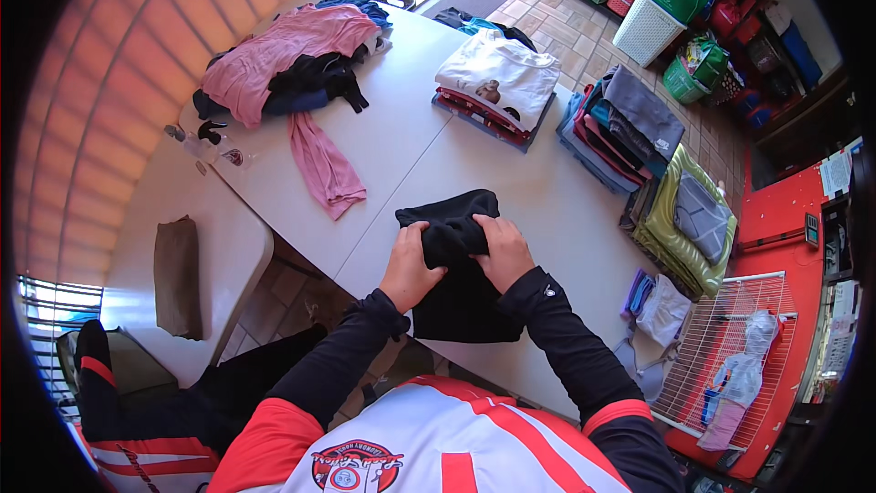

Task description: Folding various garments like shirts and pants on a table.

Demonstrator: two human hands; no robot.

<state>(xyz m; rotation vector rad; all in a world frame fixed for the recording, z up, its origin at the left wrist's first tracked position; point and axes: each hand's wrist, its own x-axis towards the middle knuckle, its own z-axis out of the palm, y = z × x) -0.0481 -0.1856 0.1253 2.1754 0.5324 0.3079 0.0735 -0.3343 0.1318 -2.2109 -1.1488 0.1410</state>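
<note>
A black cloth garment lies on the white table before me, its near end reaching the table's edge. My left hand pinches its left side, thumb and fingers on a bunched fold. On the right side, my right hand grips the same fold. The far part of the garment is doubled over between both hands. Beyond it stands a stack of folded clothes topped by a white printed T-shirt. A pink garment trails across the table to the left of the stack.
A loose clothes heap covers the far left. Folded stacks and a green folded textile line the right edge, near a wire rack. A folded brown garment lies on the left table. Another person sits at lower left.
</note>
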